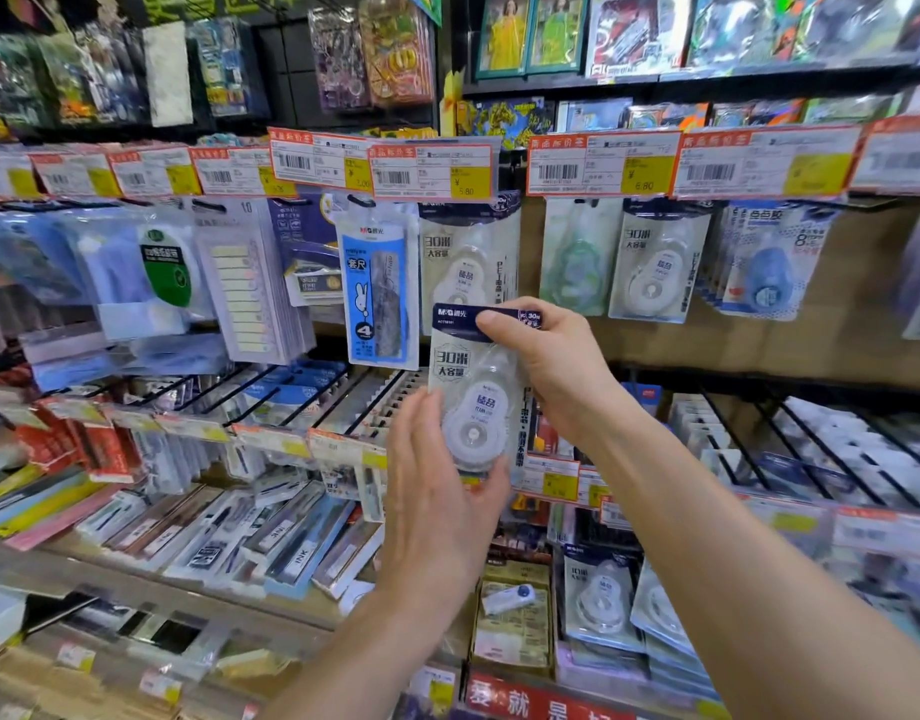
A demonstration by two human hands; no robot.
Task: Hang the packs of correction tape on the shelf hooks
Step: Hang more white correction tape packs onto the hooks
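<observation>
In front of the pegboard shelf, mid-height: one pack of correction tape [468,387] held upright in the air, off any hook. Right hand [551,366] pinches its dark-blue header card at the upper right corner, thumb flat on the front; the fingers behind the card are hidden. Left hand [437,485] is not clasping: fingers straight along the pack's lower left edge, thumb tucked under the bottom rim, which it covers. Pack is a clear, glossy blister over a white card, with a rounded, translucent white dispenser inside and a small hub circle low down. Directly above and behind the pack hangs a matching pack [468,252], its lower part blocked by the held one. The hook carrying it cannot be seen; an orange-bordered price label [434,171] with a yellow patch covers that spot. Left of the pack, a blue ruler set [377,293] in a flat plastic sleeve. Upper right of the pack, another white tape pack [655,267], print too small to read. Lower left of the pack, boxed pens [291,543] lie in slanted rows, blurred towards the frame edge.
</observation>
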